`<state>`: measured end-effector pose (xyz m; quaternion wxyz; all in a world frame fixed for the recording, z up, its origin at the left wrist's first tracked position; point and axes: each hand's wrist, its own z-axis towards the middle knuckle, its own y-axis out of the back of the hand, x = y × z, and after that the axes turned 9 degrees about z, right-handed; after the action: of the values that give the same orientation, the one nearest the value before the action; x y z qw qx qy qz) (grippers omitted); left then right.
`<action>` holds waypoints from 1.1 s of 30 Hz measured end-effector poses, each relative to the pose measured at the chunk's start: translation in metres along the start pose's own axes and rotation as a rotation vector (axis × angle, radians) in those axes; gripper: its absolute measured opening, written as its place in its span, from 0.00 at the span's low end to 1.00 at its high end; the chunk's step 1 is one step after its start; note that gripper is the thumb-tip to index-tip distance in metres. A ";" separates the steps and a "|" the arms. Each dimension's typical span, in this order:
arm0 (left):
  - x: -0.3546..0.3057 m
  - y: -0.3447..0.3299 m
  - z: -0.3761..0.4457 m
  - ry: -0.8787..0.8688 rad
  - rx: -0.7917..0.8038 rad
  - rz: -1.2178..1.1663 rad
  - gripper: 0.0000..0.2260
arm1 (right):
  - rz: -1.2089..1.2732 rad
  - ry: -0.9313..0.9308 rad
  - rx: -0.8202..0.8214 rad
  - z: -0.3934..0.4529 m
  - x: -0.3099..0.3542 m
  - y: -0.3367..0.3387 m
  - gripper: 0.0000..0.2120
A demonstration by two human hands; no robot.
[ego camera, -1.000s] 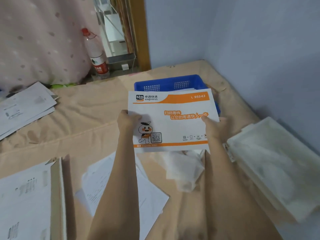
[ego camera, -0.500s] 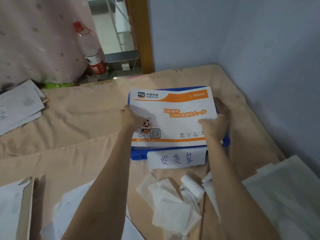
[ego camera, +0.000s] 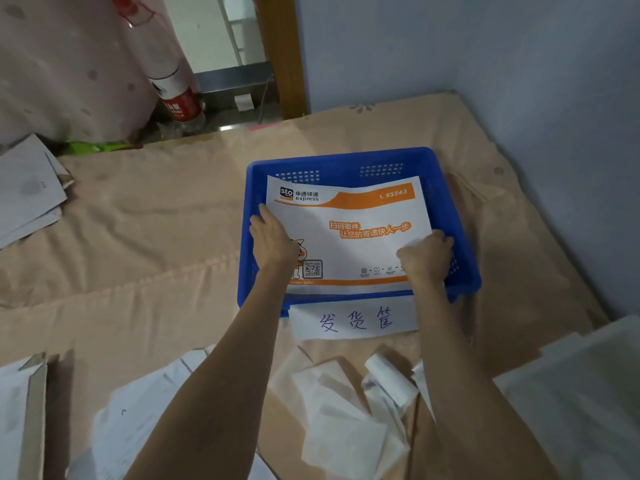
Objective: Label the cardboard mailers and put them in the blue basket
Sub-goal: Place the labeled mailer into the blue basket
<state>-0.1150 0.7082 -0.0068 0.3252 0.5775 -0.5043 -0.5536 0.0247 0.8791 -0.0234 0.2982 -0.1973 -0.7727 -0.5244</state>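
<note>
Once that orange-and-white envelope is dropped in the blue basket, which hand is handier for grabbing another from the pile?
Probably the left. The left hand holds the mailer on the side nearer the grey mailer stack; the right hand is by the blue basket wall, farther off.

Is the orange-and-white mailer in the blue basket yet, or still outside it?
In: the mailer lies within the blue basket walls, left hand and right hand gripping its edges.
</note>
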 end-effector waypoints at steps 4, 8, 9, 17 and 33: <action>0.002 -0.014 -0.005 -0.016 -0.012 0.086 0.31 | -0.075 -0.002 0.006 0.002 -0.003 -0.004 0.26; 0.003 -0.022 -0.006 -0.032 -0.011 0.153 0.24 | -0.143 0.003 0.007 0.002 -0.004 -0.007 0.26; 0.004 -0.023 -0.006 -0.035 -0.015 0.172 0.23 | -0.163 0.005 0.004 0.001 -0.003 -0.008 0.27; 0.005 -0.030 -0.007 -0.062 -0.001 0.282 0.17 | -0.233 0.014 0.013 -0.001 -0.004 -0.011 0.29; -0.006 0.004 -0.017 -0.078 0.245 -0.212 0.22 | -0.012 0.094 0.001 -0.020 0.013 0.000 0.23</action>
<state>-0.0989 0.7095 0.0021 0.1722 0.6410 -0.5166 -0.5410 0.0200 0.8602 -0.0097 0.3313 -0.1674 -0.7592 -0.5345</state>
